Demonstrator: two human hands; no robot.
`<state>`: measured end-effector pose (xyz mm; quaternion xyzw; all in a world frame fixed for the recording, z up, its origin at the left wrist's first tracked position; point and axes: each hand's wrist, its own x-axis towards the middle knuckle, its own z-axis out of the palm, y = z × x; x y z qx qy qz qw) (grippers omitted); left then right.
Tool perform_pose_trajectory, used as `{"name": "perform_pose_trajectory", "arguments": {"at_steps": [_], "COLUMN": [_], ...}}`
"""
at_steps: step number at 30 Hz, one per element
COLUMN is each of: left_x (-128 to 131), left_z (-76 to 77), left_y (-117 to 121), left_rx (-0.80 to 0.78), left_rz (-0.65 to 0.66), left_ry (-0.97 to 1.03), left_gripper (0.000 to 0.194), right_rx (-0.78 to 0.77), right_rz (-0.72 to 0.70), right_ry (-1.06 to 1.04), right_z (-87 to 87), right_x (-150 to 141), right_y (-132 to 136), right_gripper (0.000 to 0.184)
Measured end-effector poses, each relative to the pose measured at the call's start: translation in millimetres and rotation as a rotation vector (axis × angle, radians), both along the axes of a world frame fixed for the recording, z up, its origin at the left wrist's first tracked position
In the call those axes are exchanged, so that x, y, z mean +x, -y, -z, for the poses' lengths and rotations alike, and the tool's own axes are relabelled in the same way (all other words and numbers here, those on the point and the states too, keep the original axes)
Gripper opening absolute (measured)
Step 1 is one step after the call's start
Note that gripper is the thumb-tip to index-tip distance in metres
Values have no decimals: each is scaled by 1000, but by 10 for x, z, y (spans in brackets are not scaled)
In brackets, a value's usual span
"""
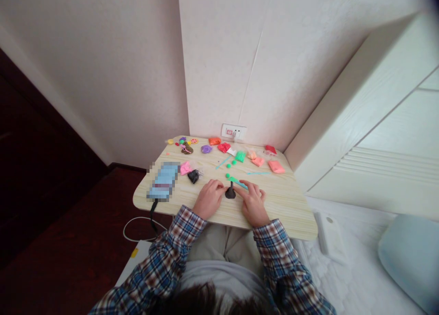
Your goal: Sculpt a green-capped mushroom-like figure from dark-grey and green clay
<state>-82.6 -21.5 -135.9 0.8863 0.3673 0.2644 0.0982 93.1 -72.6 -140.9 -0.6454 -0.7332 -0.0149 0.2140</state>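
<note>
Near the front of the table stands a small piece of black clay point(230, 194) with a wide base and a thin upright stem. My left hand point(210, 199) is on its left side, fingers bent together and fingertips against it. From the other side my right hand point(254, 203) touches it with the index finger, the other fingers curled. A thin blue stick point(243, 185) runs up to my right fingers; I cannot tell whether they touch it. Flat green clay point(232, 179) lies just behind the black stem, with small green balls point(228, 175) beyond it.
A phone point(163, 181) with a cable lies at the left. Bagged clay lies about: black point(194, 176), pink point(185, 168), purple point(206, 149), green point(240, 156), salmon point(276, 167). Another blue stick point(258, 173) is at the right. A wall socket point(233, 131) is behind the table.
</note>
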Motion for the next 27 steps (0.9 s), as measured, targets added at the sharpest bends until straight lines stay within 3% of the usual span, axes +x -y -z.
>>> {"name": "perform_pose_trajectory", "arguments": {"at_steps": [20,27], "left_x": [-74,-35], "left_z": [3,9], "left_y": [74,68], "left_rx": [27,-11], "left_rz": [-18,-10], "left_ry": [-130,-77], "left_gripper": [43,49], "right_rx": [-15,-6], "right_rz": [-26,-1], "right_ry": [34,-22], "right_z": [18,41], "right_x": [78,34], "right_y": [152,34], "right_gripper": [71,69]}}
